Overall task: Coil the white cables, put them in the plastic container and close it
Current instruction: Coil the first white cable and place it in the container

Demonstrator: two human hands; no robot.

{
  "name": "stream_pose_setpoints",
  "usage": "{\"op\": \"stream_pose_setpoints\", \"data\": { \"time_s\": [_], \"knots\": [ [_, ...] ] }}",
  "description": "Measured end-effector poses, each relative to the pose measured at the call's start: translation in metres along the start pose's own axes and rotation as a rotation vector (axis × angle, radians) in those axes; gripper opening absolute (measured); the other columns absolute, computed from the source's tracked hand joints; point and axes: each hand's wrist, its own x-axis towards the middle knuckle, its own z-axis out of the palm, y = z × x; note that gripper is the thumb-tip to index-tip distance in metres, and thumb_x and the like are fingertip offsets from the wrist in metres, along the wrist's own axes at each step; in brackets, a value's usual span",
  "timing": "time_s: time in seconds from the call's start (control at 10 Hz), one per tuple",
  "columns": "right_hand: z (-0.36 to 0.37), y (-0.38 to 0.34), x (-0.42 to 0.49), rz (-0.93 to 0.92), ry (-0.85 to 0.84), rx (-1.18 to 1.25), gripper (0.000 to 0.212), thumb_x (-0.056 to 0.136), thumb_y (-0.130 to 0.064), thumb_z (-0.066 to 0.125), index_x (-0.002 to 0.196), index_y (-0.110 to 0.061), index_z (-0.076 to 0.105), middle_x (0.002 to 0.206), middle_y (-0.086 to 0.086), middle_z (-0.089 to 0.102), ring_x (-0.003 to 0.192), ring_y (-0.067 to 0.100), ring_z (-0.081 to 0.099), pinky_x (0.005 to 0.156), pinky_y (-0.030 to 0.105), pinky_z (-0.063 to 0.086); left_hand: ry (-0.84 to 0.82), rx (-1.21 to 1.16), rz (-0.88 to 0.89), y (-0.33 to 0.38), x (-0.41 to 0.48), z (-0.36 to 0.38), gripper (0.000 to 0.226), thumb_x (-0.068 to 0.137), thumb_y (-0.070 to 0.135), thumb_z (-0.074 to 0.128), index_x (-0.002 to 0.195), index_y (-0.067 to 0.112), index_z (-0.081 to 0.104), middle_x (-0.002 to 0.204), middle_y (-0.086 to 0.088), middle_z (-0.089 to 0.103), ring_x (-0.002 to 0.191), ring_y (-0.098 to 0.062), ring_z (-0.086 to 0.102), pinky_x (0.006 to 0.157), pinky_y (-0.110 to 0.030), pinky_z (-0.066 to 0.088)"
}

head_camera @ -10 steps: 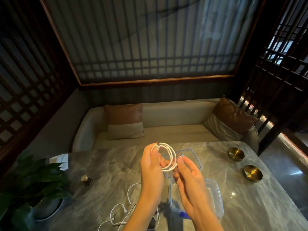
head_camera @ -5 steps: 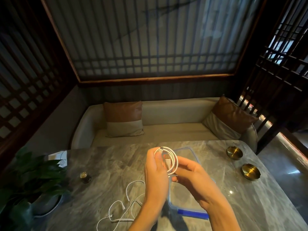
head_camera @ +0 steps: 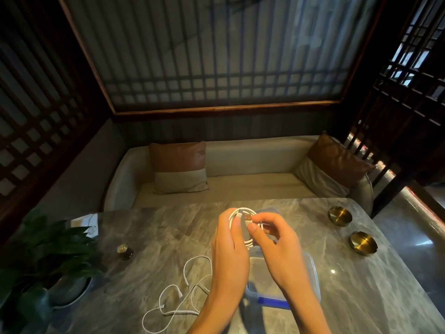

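Both hands, left hand and right hand, pinch the coiled cable between them, above the container. It looks light, bendy and springy; hold the loops together.

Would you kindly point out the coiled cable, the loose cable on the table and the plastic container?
coiled cable (head_camera: pixel 248 242), head view, lower loop between the hands.
loose cable (head_camera: pixel 185 268), head view, its upper curve on the table.
plastic container (head_camera: pixel 313 268), head view, its right rim.
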Motion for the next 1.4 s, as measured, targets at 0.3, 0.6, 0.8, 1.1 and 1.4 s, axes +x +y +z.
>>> {"op": "stream_pose_setpoints", "data": {
  "time_s": [0.3, 0.6, 0.8, 1.1, 1.4],
  "knots": [
    [0.01, 0.005, -0.006, -0.016, 0.248, 0.058, 0.016, 0.091, -0.019, 0.064, 0.094, -0.034, 0.061, 0.089, -0.011, 0.071, 0.066, 0.008, 0.07, 0.047, 0.018, 0.054, -0.128, -0.133, -0.087, -0.006, 0.003, -0.006, 0.017, 0.101, 0.025, 0.051, 0.107, 0.03, 0.065, 0.088, 0.004, 0.071, 0.064, -0.01, 0.067, 0.049, -0.019, 0.051],
    [0.002, 0.013, -0.005, 0.164, 0.039, 0.088, 0.033, 0.094, -0.03, 0.061, 0.126, -0.03, 0.055, 0.099, -0.005, 0.072, 0.086, 0.014, 0.074, 0.067, 0.027, 0.062, -0.137, -0.117, -0.13, -0.02, 0.015, -0.015, 0.021, 0.102, 0.027, 0.048, 0.1, 0.029, 0.069, 0.071, 0.007, 0.065, 0.069, -0.02, 0.069, 0.06, -0.053, 0.061],
    [-0.003, 0.019, -0.011, 0.247, -0.064, 0.222, 0.024, 0.095, -0.005, 0.06, 0.114, -0.014, 0.071, 0.09, 0.005, 0.081, 0.08, 0.018, 0.078, 0.064, 0.018, 0.059, -0.202, -0.166, -0.264, -0.026, 0.019, -0.023, 0.024, 0.101, 0.021, 0.047, 0.098, 0.023, 0.07, 0.075, -0.001, 0.07, 0.07, -0.02, 0.07, 0.071, -0.045, 0.062],
    [-0.058, 0.105, 0.005, 0.582, 0.124, 0.411, 0.026, 0.093, -0.009, 0.064, 0.118, -0.011, 0.07, 0.101, 0.012, 0.079, 0.093, 0.021, 0.075, 0.076, 0.025, 0.062, -0.367, -0.014, -0.538, -0.12, 0.031, 0.003, 0.015, 0.102, 0.024, 0.045, 0.094, 0.025, 0.058, 0.086, -0.004, 0.063, 0.062, -0.012, 0.061, 0.06, -0.029, 0.052],
    [-0.065, 0.263, 0.046, 0.913, -0.016, 0.25, 0.02, 0.096, 0.002, 0.053, 0.108, -0.008, 0.066, 0.1, 0.009, 0.062, 0.088, 0.019, 0.059, 0.083, 0.036, 0.05, -0.443, 0.371, -0.831, -0.25, 0.013, 0.099, 0.05, 0.1, 0.013, 0.047, 0.146, 0.0, 0.034, 0.147, -0.02, 0.045, 0.134, -0.035, 0.045, 0.112, -0.041, 0.035]
  ]
}}
